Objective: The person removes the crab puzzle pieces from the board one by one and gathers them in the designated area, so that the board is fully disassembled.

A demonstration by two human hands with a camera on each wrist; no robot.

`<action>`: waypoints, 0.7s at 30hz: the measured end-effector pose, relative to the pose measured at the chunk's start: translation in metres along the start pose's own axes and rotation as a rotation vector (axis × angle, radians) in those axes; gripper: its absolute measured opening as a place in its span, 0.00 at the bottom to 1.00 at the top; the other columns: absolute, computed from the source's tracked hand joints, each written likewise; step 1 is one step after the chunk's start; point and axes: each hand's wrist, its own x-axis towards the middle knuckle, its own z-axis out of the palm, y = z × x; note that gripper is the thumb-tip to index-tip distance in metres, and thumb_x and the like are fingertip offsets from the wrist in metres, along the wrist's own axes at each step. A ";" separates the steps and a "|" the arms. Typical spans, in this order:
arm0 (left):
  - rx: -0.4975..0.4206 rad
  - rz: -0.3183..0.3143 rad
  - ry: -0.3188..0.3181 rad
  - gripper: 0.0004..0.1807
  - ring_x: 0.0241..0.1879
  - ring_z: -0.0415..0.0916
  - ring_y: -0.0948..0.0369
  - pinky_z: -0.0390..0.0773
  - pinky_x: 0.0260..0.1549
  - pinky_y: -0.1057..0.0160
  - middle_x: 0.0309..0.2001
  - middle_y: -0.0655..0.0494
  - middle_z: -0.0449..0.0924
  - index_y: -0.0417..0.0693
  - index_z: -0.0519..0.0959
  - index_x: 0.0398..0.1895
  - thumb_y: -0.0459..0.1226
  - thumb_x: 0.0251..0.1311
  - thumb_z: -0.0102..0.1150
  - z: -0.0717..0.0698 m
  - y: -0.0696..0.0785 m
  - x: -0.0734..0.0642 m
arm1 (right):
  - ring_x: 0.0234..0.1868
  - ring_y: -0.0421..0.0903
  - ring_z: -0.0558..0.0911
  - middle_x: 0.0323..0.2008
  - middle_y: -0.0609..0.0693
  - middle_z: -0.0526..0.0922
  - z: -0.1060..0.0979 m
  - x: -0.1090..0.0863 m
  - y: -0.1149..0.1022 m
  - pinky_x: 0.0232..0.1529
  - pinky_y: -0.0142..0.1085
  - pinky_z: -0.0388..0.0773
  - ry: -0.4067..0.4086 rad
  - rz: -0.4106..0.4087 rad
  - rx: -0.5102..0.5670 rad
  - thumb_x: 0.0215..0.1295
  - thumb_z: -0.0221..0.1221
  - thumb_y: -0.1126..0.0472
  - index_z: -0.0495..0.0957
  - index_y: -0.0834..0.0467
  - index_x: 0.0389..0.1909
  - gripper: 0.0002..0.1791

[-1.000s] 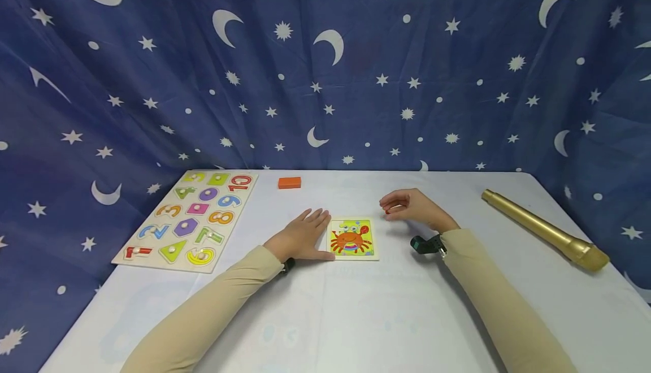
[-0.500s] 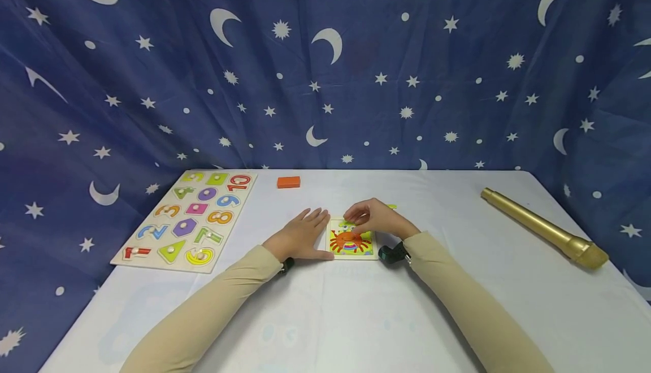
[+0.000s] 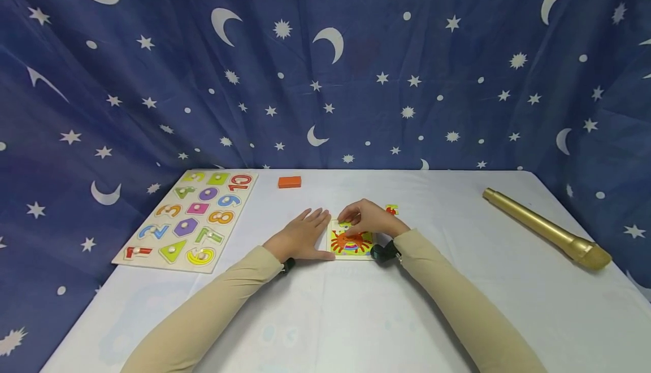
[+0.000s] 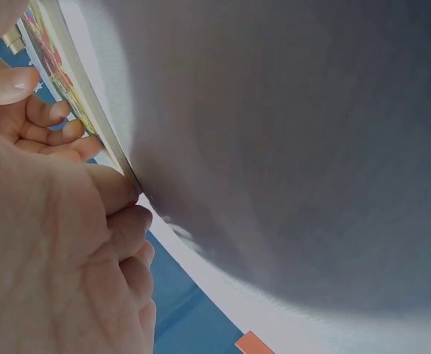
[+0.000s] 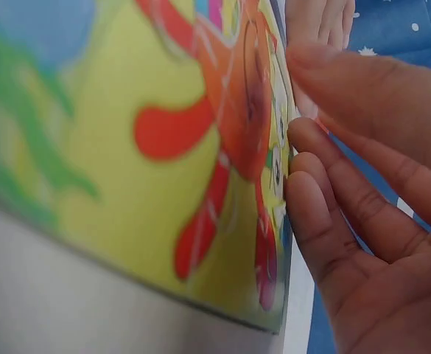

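Note:
A small square crab jigsaw puzzle [image 3: 352, 244] lies on the table between my hands. My left hand [image 3: 299, 238] lies along its left side, fingers spread, thumb at the lower left corner. Over the puzzle's top part is my right hand [image 3: 370, 218], thumb and fingers bent down to the picture. In the right wrist view the right fingertips [image 5: 307, 195] meet the picture by the crab's eyes, apart from the thumb. The puzzle's top left shows a pale bare patch. One loose red and yellow puzzle piece [image 3: 391, 209] lies just behind my right hand.
A wooden number and shape peg board [image 3: 185, 223] lies at the left. An orange block [image 3: 289, 182] sits near the back edge, and a gold toy microphone [image 3: 546, 229] lies at the right. Behind the white table hangs a blue star curtain [image 3: 325, 79].
My right hand has moved left from beside the puzzle to over its top part. The loose piece, mostly hidden by that hand before, now shows on the table. My left hand stays put.

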 end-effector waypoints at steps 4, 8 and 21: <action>-0.001 -0.001 0.000 0.56 0.75 0.44 0.56 0.43 0.74 0.56 0.75 0.52 0.47 0.44 0.48 0.74 0.72 0.53 0.43 0.000 0.000 0.000 | 0.39 0.40 0.80 0.40 0.50 0.85 -0.002 0.000 -0.001 0.45 0.31 0.81 -0.023 0.019 -0.011 0.51 0.69 0.62 0.83 0.59 0.42 0.16; -0.001 -0.001 0.000 0.55 0.75 0.44 0.56 0.43 0.74 0.56 0.75 0.52 0.47 0.44 0.47 0.74 0.72 0.53 0.43 0.000 0.001 0.000 | 0.38 0.41 0.79 0.41 0.53 0.85 -0.001 0.001 -0.003 0.44 0.31 0.80 -0.020 0.054 -0.032 0.51 0.68 0.67 0.83 0.60 0.43 0.15; -0.002 -0.009 0.000 0.56 0.75 0.44 0.56 0.43 0.74 0.56 0.75 0.52 0.47 0.45 0.48 0.74 0.72 0.52 0.43 -0.001 0.001 0.000 | 0.52 0.49 0.80 0.47 0.54 0.84 -0.002 -0.001 -0.004 0.61 0.44 0.73 -0.014 0.059 -0.002 0.51 0.65 0.73 0.83 0.60 0.43 0.17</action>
